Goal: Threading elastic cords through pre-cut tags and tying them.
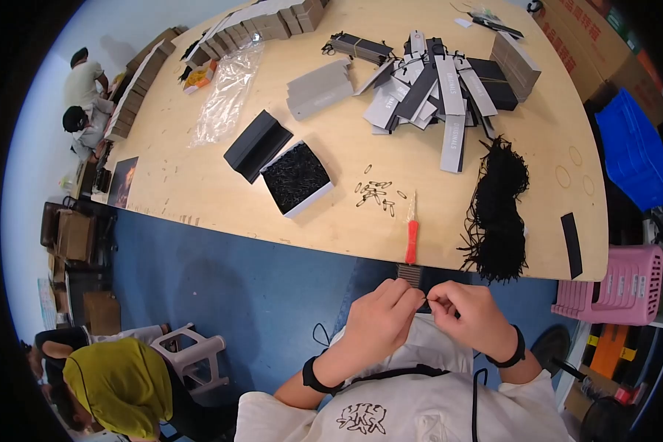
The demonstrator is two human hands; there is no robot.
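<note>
Pinching a dark bit (425, 298) with left hand (381, 315) and right hand (470, 313), off the bench (339, 228)'s near edge: could drop through slack grip!

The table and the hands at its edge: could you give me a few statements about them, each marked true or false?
1. The red-handled tool lies on the table. True.
2. The left hand and right hand are held wide apart. False: their fingers nearly meet, at a small dark thing.
3. The heap of black cords lies right of the red-handled tool. True.
4. The box of small black pieces is closed. False: it stands open, its contents showing.
5. The blue bin stands on the table. False: it is off the table, beyond its right side.
</note>
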